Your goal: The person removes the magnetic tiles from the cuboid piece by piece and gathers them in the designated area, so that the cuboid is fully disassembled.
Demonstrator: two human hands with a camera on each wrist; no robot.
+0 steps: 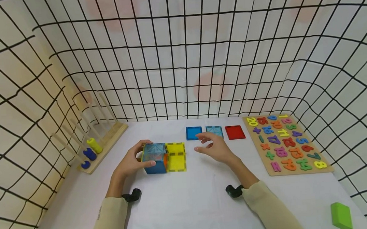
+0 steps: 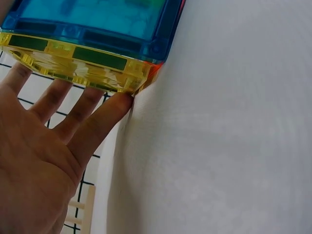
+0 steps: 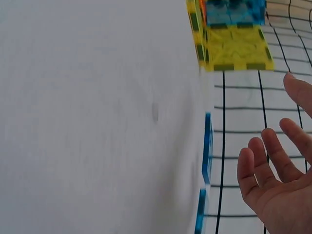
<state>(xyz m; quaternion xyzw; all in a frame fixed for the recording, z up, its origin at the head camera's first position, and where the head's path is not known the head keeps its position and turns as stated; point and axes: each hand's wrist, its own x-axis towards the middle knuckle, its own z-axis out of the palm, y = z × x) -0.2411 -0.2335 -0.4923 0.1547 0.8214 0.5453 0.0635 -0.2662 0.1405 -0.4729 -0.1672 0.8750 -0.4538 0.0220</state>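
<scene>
My left hand holds a cube of translucent magnetic tiles, thumb at its front and fingers round its left and far side. The cube has a light-blue top and a blue front. In the left wrist view, fingertips touch its yellow tile side. Joined on the cube's right are yellow tiles, one flat and one upright behind it. My right hand hovers with nothing in it, fingers loosely bent and thumb apart, just in front of a blue tile and a light-blue tile.
A red tile lies right of the blue ones. At the right is a wooden number puzzle board; a green block sits near the front right. A wooden peg stand with blue and yellow pieces stands left. Black-grid cloth walls enclose the white table.
</scene>
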